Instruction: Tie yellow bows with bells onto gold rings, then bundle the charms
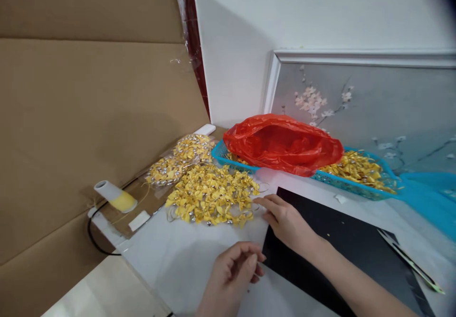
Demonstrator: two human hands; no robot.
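- My right hand (285, 222) reaches, fingers loosely spread and holding nothing, to the edge of a heap of small yellow folded paper flowers with silver beads (213, 194) on the white tabletop (185, 260).
- My left hand (233, 272) curls near me; whether it pinches anything, I cannot tell.
- I judge I am picking a piece; that calls for a fine pinch.
- Behind stand a turquoise plastic basket (356, 186), a red plastic bag (281, 144) and a brown cardboard sheet (89, 108).

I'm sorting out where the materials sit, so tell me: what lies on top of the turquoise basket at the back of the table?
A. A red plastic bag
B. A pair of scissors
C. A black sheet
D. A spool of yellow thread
A: a crumpled red plastic bag rests across the turquoise basket, covering its middle, with yellow pieces showing in the basket on either side of it.
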